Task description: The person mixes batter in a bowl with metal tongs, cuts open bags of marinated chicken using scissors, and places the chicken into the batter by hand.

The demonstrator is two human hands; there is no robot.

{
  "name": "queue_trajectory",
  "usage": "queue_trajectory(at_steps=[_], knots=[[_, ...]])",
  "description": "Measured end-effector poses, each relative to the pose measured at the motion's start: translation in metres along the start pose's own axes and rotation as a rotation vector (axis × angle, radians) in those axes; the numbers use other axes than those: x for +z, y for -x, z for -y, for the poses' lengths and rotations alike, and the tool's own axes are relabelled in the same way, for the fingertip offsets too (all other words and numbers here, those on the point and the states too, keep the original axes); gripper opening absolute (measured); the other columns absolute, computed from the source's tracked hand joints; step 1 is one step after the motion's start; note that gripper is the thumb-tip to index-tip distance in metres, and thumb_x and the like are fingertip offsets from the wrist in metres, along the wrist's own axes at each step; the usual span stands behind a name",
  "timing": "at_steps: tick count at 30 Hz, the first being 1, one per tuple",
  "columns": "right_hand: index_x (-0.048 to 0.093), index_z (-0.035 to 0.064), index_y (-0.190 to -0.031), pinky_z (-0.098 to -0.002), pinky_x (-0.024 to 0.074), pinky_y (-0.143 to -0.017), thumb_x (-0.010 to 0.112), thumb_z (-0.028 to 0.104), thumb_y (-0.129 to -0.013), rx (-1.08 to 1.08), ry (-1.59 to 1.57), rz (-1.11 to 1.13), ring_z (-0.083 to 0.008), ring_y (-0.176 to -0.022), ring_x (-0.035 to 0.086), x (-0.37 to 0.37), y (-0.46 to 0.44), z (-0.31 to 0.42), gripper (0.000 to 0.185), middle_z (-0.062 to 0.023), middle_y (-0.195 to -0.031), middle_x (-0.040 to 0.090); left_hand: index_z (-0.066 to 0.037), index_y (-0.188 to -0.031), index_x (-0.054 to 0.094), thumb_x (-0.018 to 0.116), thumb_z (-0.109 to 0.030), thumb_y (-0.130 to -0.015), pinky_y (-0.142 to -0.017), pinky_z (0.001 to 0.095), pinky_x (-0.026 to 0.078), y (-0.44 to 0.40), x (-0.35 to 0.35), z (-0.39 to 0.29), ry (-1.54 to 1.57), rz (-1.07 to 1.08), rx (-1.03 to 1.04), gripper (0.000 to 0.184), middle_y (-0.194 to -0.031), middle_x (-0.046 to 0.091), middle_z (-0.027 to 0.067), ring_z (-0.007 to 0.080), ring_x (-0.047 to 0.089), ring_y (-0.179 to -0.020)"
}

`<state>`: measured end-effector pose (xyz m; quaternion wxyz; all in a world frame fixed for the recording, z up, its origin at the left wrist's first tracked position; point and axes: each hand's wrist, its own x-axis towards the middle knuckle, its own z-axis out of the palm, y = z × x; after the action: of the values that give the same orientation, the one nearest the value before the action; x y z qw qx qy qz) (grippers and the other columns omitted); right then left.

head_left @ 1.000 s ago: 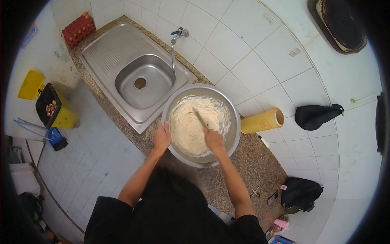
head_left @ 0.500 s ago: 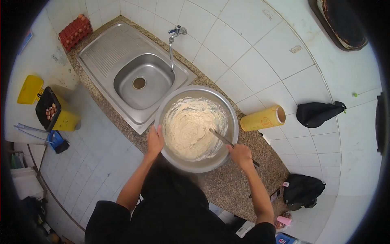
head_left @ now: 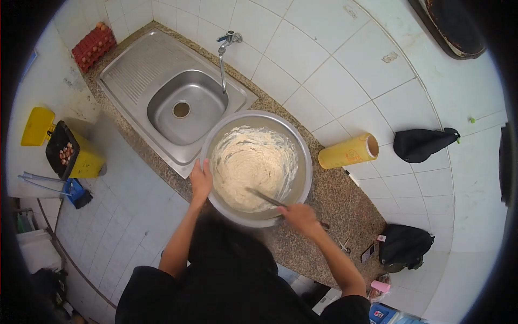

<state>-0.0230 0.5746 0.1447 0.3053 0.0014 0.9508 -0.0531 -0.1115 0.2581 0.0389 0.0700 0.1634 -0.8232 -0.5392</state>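
Observation:
A large metal bowl (head_left: 309, 173) stands on the counter, with thick pale batter (head_left: 248, 162) inside, smeared up its wall. My left hand (head_left: 201, 182) grips the bowl's rim at its left side. My right hand (head_left: 301, 217) is closed around a long, thin, dark metal utensil (head_left: 265, 197) over the bowl's near right rim. The utensil slants down to the left, and its tip is sunk in the batter, so its exact kind cannot be made out.
A steel sink (head_left: 156, 132) with a tap (head_left: 223, 59) adjoins the bowl. On the granite counter (head_left: 340, 200) are a yellow wrap roll (head_left: 348, 152), scissors (head_left: 344, 247), a phone (head_left: 367, 252) and a black bag (head_left: 404, 247). Stacked red egg trays (head_left: 94, 47) stand beyond the sink.
My right hand has swung left and toward me, carrying the utensil's tip from the batter's right side to its near side. My left hand stays on the rim. The view has shifted slightly.

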Motion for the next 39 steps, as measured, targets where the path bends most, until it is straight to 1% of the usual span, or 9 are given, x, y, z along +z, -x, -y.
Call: queue_trajectory(at_steps=[5, 8, 11, 14, 20, 23, 27, 32, 39], knots=[[0.072, 0.0008, -0.094, -0.0516, 0.0533, -0.081, 0.043, 0.050, -0.101, 0.247, -0.101, -0.204, -0.0448, -0.089, 0.068, -0.005, -0.034, -0.022, 0.058, -0.0261, -0.089, 0.070, 0.007, -0.116, 0.058, 0.049, -0.027, -0.102, -0.083, 0.0512, 0.048, 0.026, 0.014, -0.008, -0.017, -0.059, 0.073, 0.038, -0.099, 0.066, 0.0326, 0.0514, 0.061, -0.097], [0.072, 0.0013, -0.094, -0.0519, 0.0532, -0.080, 0.043, 0.050, -0.101, 0.202, -0.207, -0.238, -0.0450, -0.090, 0.068, 0.023, -0.068, 0.009, 0.057, -0.0262, -0.089, 0.070, 0.008, -0.114, 0.058, 0.049, -0.026, -0.102, -0.081, 0.0495, 0.048, 0.035, 0.022, -0.014, 0.089, -0.031, 0.044, 0.037, -0.098, 0.066, 0.0320, 0.0504, 0.062, -0.095], [0.072, 0.0008, -0.095, -0.0521, 0.0530, -0.081, 0.043, 0.051, -0.101, 0.065, -0.142, -0.141, -0.0447, -0.090, 0.068, 0.026, -0.050, 0.034, 0.058, -0.0248, -0.089, 0.070, 0.008, -0.119, 0.058, 0.049, -0.025, -0.103, -0.086, 0.0411, 0.049, 0.030, 0.019, -0.010, 0.082, 0.040, -0.013, 0.038, -0.104, 0.068, 0.0270, 0.0371, 0.067, -0.097], [0.071, 0.0003, -0.095, -0.0513, 0.0534, -0.082, 0.043, 0.052, -0.101, 0.107, -0.029, 0.011, -0.0438, -0.091, 0.068, -0.014, -0.004, 0.018, 0.059, -0.0237, -0.091, 0.071, 0.007, -0.108, 0.060, 0.050, -0.025, -0.102, -0.078, 0.0460, 0.048, 0.025, 0.013, -0.022, 0.116, -0.081, 0.064, 0.034, -0.094, 0.066, 0.0296, 0.0473, 0.063, -0.089], [0.071, 0.0005, -0.100, -0.0491, 0.0543, -0.082, 0.043, 0.052, -0.101, 0.330, -0.039, -0.102, -0.0412, -0.094, 0.069, -0.026, -0.023, -0.018, 0.059, -0.0243, -0.098, 0.071, 0.005, -0.111, 0.060, 0.050, -0.026, -0.103, -0.079, 0.0452, 0.049, 0.020, 0.012, -0.005, 0.130, 0.010, 0.106, 0.034, -0.093, 0.067, 0.0280, 0.0450, 0.064, -0.090], [0.072, 0.0002, -0.099, -0.0499, 0.0545, -0.080, 0.043, 0.052, -0.101, 0.086, -0.061, -0.285, -0.0410, -0.093, 0.069, 0.026, -0.066, -0.004, 0.059, -0.0261, -0.097, 0.070, 0.005, -0.112, 0.061, 0.050, -0.026, -0.103, -0.080, 0.0444, 0.049, 0.013, 0.013, -0.024, 0.063, 0.056, 0.047, 0.035, -0.096, 0.068, 0.0272, 0.0447, 0.065, -0.091], [0.072, -0.0013, -0.099, -0.0500, 0.0545, -0.080, 0.042, 0.051, -0.101, 0.156, -0.199, -0.065, -0.0414, -0.092, 0.069, 0.012, -0.037, 0.039, 0.060, -0.0274, -0.095, 0.069, 0.005, -0.113, 0.061, 0.050, -0.027, -0.102, -0.082, 0.0436, 0.050, -0.004, 0.025, -0.005, 0.047, -0.030, 0.117, 0.035, -0.097, 0.069, 0.0258, 0.0427, 0.066, -0.092], [0.071, -0.0015, -0.100, -0.0499, 0.0538, -0.082, 0.042, 0.051, -0.101, 0.222, 0.013, 0.077, -0.0424, -0.092, 0.069, -0.022, 0.010, -0.027, 0.061, -0.0256, -0.094, 0.070, 0.007, -0.123, 0.058, 0.049, -0.030, -0.104, -0.092, 0.0405, 0.048, -0.001, 0.016, 0.008, 0.148, 0.092, 0.002, 0.042, -0.114, 0.068, 0.0235, 0.0346, 0.065, -0.105], [0.072, 0.0011, -0.094, -0.0492, 0.0549, -0.081, 0.040, 0.051, -0.102, 0.329, -0.109, -0.306, -0.0410, -0.091, 0.069, 0.024, -0.060, -0.014, 0.059, -0.0246, -0.093, 0.070, 0.005, -0.115, 0.060, 0.048, -0.029, -0.103, -0.081, 0.0454, 0.049, 0.010, 0.034, -0.005, 0.085, 0.052, 0.047, 0.039, -0.097, 0.068, 0.0273, 0.0428, 0.066, -0.093]])
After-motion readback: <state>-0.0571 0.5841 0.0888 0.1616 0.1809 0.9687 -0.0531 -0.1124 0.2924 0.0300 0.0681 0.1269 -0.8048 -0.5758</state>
